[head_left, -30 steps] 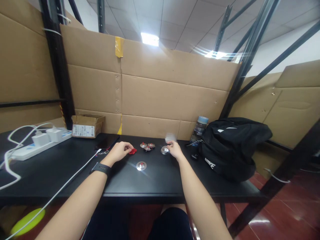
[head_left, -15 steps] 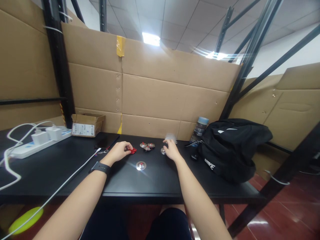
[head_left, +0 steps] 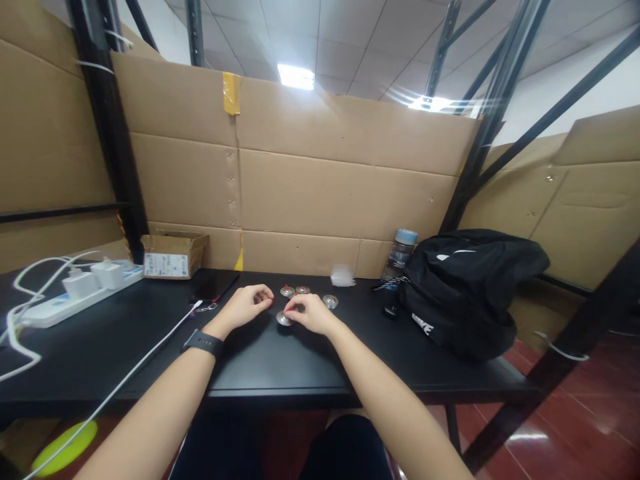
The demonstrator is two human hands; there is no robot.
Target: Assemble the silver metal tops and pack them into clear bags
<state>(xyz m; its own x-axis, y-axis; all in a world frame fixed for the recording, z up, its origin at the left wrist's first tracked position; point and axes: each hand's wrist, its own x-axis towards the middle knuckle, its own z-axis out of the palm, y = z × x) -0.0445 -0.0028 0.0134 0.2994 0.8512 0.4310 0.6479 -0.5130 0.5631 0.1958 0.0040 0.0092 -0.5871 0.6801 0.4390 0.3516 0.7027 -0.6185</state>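
My left hand (head_left: 249,305) is closed above the table, fingertips together, with a bit of red cord (head_left: 271,303) showing at them. To its right, my right hand (head_left: 310,312) pinches a small silver cymbal (head_left: 283,320) near its middle; the fingers partly cover it. Just behind that hand are more small cymbals with red middles, among them a left one (head_left: 287,291) and a right one (head_left: 303,290). A clear, shiny round disc (head_left: 331,302) lies to the right of my right hand.
Crumpled clear plastic (head_left: 343,276) lies by the cardboard wall (head_left: 300,200). At right stand a bottle (head_left: 399,257) and a black backpack (head_left: 465,293). A small carton (head_left: 173,257), a power strip (head_left: 85,293) and a white cable (head_left: 160,347) are at left.
My right hand has moved left and toward me, from the clear disc to the front cymbal, and grips it. My left hand has shifted slightly right; the red cord has left the tabletop.
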